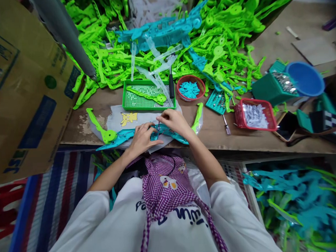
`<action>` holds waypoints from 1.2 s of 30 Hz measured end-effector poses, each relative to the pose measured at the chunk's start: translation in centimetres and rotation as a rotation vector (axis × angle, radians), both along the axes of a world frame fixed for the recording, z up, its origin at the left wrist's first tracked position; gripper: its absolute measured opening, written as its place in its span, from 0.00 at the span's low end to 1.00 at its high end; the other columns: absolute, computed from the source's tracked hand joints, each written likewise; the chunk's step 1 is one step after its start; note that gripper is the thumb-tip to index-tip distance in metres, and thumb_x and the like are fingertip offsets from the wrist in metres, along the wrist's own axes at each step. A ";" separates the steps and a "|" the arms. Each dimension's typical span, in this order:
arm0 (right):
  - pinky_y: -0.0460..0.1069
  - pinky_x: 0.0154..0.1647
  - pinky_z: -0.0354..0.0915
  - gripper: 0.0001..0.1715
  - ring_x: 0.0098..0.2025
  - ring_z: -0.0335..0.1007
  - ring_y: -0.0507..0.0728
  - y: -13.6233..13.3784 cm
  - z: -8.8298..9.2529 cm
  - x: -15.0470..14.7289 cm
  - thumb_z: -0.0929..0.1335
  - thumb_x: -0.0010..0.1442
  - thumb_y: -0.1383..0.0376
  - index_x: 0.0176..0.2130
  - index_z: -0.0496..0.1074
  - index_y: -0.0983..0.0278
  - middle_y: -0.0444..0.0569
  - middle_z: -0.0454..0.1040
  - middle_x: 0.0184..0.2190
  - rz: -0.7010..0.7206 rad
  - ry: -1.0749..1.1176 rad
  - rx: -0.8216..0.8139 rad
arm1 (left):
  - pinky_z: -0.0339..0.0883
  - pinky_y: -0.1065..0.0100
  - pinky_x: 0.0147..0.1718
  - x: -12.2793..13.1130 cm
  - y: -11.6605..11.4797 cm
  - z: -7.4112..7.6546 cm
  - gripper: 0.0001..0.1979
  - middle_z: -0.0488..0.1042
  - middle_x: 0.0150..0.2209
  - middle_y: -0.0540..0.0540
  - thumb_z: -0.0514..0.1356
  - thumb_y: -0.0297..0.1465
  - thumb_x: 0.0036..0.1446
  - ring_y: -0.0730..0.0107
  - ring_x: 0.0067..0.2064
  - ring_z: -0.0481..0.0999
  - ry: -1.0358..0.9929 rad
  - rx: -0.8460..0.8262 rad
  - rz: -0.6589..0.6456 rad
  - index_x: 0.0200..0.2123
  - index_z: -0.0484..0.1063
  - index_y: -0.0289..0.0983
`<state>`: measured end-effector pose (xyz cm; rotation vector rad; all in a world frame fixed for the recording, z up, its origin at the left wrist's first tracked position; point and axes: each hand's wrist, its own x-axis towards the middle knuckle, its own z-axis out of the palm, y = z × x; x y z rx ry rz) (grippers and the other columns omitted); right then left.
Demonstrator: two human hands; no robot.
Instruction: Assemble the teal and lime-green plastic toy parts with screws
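Observation:
A long turquoise plastic part (123, 135) lies across the table's front edge, with lime-green arms (109, 135) at both ends. My left hand (142, 138) rests on its middle, fingers curled over it and thumb along the near side. Above the same spot, my right hand (173, 121) pinches what looks like a thin dark red wire (159, 127). More thin wire runs along the part's left half. A grey cloth with a yellow cartoon figure (128, 118) is spread underneath. What sits under my left fingers is hidden.
Behind lies a green tray (125, 105) with a lime-green piece and a black-handled tool (171, 83). To the right are red baskets (241, 119) of small parts, a screwdriver (226, 125) and a blue bowl (306, 79). Lime-green parts (222, 39) heap behind; a carton (26, 90) stands left.

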<state>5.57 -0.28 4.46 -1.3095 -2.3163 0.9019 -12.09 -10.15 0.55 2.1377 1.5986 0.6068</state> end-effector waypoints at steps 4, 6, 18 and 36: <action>0.48 0.36 0.58 0.17 0.33 0.66 0.52 -0.6 0.6 0.5 0.68 0.65 0.54 0.33 0.74 0.65 0.47 0.74 0.32 -0.001 0.056 -0.008 | 0.63 0.55 0.49 0.8 0.8 -0.1 0.11 0.77 0.46 0.40 0.61 0.39 0.66 0.54 0.50 0.75 0.010 0.033 0.093 0.36 0.73 0.38; 0.48 0.36 0.58 0.17 0.32 0.65 0.52 -0.8 0.9 0.6 0.69 0.65 0.55 0.32 0.74 0.65 0.46 0.74 0.31 -0.013 0.070 -0.010 | 0.63 0.56 0.47 1.4 1.5 0.0 0.11 0.78 0.41 0.42 0.59 0.38 0.67 0.56 0.46 0.77 0.000 0.009 0.163 0.33 0.71 0.38; 0.49 0.36 0.57 0.17 0.33 0.64 0.53 -0.9 0.1 1.3 0.69 0.64 0.53 0.34 0.75 0.64 0.47 0.73 0.31 0.029 0.123 -0.055 | 0.68 0.62 0.44 1.2 4.5 0.6 0.11 0.78 0.43 0.43 0.52 0.27 0.67 0.59 0.44 0.77 -0.097 -0.137 0.018 0.48 0.72 0.40; 0.48 0.35 0.57 0.22 0.31 0.63 0.52 -1.4 -1.5 1.9 0.67 0.64 0.50 0.32 0.76 0.65 0.46 0.72 0.28 0.026 0.226 -0.125 | 0.61 0.67 0.36 -0.3 7.1 0.6 0.05 0.69 0.30 0.51 0.53 0.26 0.59 0.68 0.35 0.68 -0.270 -0.388 -0.204 0.33 0.69 0.38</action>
